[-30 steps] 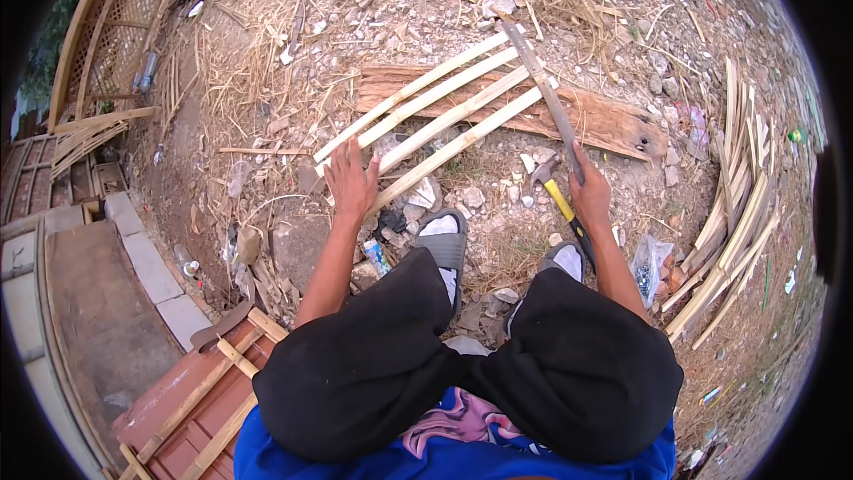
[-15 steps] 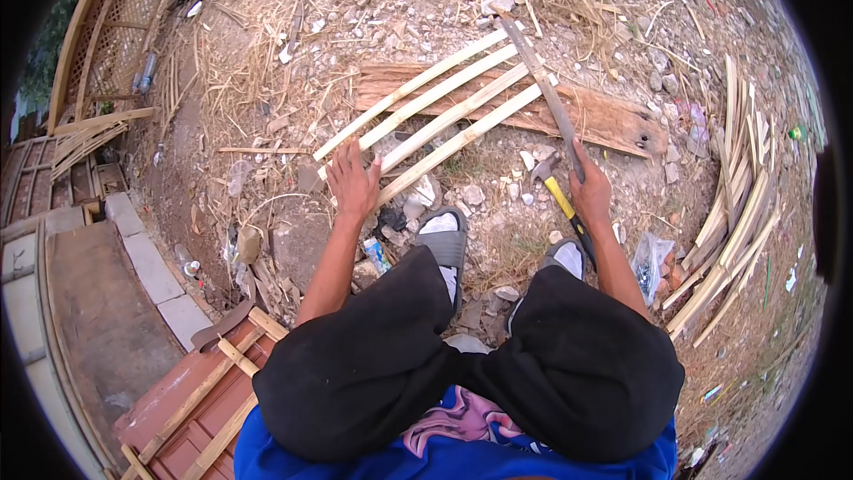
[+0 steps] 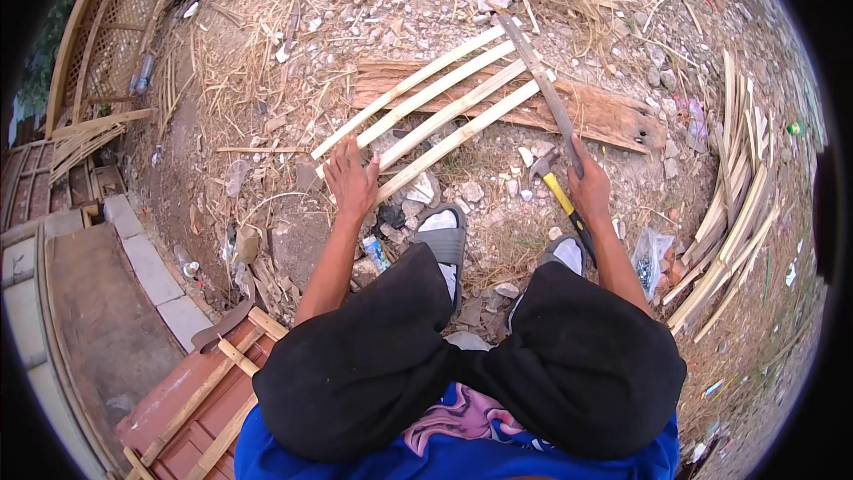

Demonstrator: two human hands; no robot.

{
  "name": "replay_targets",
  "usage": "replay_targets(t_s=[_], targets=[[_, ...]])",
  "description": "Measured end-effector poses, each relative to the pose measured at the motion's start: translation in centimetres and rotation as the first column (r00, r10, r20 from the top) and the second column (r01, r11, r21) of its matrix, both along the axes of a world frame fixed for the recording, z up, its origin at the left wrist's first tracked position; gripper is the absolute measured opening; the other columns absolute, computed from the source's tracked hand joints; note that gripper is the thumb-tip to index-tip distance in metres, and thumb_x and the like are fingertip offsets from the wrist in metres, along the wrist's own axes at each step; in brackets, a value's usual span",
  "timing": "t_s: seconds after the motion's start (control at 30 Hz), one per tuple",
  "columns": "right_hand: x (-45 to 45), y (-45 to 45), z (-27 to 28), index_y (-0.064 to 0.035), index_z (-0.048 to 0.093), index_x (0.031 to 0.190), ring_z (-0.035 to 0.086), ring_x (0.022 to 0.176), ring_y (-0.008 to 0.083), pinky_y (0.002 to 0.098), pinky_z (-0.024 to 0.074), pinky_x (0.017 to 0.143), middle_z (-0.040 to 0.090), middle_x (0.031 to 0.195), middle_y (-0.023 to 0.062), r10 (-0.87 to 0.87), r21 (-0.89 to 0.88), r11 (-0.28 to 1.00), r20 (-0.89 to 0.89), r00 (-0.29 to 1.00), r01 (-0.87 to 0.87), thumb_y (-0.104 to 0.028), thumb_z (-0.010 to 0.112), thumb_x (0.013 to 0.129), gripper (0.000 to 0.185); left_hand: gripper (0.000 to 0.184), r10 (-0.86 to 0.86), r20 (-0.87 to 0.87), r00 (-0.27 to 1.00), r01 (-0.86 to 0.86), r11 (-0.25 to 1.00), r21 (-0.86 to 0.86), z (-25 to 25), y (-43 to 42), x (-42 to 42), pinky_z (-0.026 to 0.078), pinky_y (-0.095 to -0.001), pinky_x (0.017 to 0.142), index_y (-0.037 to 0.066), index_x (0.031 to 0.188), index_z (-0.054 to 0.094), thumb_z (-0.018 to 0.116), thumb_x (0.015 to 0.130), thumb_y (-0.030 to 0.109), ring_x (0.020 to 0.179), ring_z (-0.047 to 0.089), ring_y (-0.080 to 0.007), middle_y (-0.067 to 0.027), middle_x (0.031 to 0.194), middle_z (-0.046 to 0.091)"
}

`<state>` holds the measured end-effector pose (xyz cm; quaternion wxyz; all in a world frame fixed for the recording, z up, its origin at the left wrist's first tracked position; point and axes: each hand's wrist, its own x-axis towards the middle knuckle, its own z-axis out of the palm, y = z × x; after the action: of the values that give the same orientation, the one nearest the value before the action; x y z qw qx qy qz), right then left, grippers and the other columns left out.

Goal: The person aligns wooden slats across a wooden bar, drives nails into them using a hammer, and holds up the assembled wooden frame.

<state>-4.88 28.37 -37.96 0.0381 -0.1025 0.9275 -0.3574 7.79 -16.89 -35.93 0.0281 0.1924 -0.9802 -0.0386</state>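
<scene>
Several pale slats [image 3: 462, 102], which look like split bamboo, lie side by side with their far ends over a weathered plank [image 3: 604, 116]. My left hand [image 3: 350, 181] rests at their near ends, fingers stretched and a little apart, not wrapped round any slat. My right hand [image 3: 590, 192] is closed round the near end of a long, flat, grey blade-like strip [image 3: 546, 84]. It slants across the slats' far ends; I cannot tell whether it is metal or wood. A claw hammer [image 3: 562, 196] with a yellow and black handle lies beside my right hand.
A heap of pale strips [image 3: 733, 213] lies at the right, near a clear plastic bag [image 3: 651, 258]. Stones and dry straw litter the ground. A reddish panel with wooden battens [image 3: 191, 391] is at lower left; a lattice frame [image 3: 111, 40] stands at upper left.
</scene>
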Motion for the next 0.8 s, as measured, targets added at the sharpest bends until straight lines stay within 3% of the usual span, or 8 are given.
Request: replay_targets(t_s=[0.33, 0.67, 0.8], targets=[[0.0, 0.0, 0.6, -0.0301, 0.048, 0.147, 0.068, 0.095, 0.0387, 0.0444, 0.0551, 0.081, 0.069, 0.112, 0.0209, 0.019, -0.027, 0.999, 0.026, 0.999, -0.018, -0.004, 0.069, 0.082, 0.073, 0.071, 0.015, 0.006, 1.0, -0.015, 1.0, 0.004, 0.3, 0.1, 0.0, 0.016, -0.062, 0.116, 0.012, 0.155, 0.029, 0.056, 0.098, 0.045, 0.143, 0.027, -0.0361, -0.0156, 0.149, 0.035], [-0.2, 0.4, -0.6, -0.0293, 0.048, 0.147, 0.067, 0.087, 0.0399, 0.0471, 0.054, 0.077, 0.068, 0.098, 0.0208, 0.046, -0.058, 0.997, -0.015, 0.999, -0.046, -0.007, 0.069, 0.084, 0.071, 0.069, -0.006, 0.002, 1.0, 0.006, 1.0, -0.001, -0.1, -0.1, -0.2, 0.017, -0.0625, 0.116, 0.011, 0.153, 0.03, 0.056, 0.098, 0.044, 0.142, 0.029, -0.037, -0.0171, 0.15, 0.035], [-0.8, 1.0, -0.6, -0.0374, 0.046, 0.147, 0.069, 0.088, 0.038, 0.0463, 0.0558, 0.076, 0.07, 0.102, 0.0195, 0.052, 0.003, 0.999, 0.045, 0.998, -0.052, -0.011, 0.07, 0.084, 0.072, 0.067, -0.047, -0.043, 0.998, 0.048, 0.999, 0.018, -0.3, -0.2, -0.1, 0.019, -0.0633, 0.115, 0.007, 0.151, 0.034, 0.055, 0.099, 0.043, 0.141, 0.031, -0.0372, -0.0175, 0.148, 0.037]])
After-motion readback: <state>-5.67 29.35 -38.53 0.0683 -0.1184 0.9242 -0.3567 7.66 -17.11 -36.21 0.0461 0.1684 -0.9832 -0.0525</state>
